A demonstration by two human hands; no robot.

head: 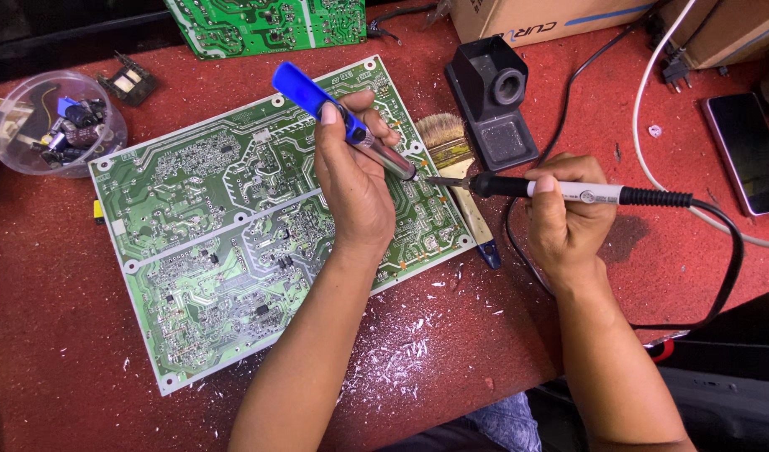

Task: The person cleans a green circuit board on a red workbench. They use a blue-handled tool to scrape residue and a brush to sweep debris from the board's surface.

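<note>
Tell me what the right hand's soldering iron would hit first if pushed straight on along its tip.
The right hand aims the soldering iron leftward. Its tip would probably first meet the desoldering pump nozzle in the left hand, just above the green circuit board; depth is unclear.

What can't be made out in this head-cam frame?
- Joint under the soldering iron and desoldering pump tips: too small, head view.
- Board middle: hidden by left hand.
- Brush handle: partly under the iron.
- Second board: cut by top edge.
- Bowl parts: too small.
</note>
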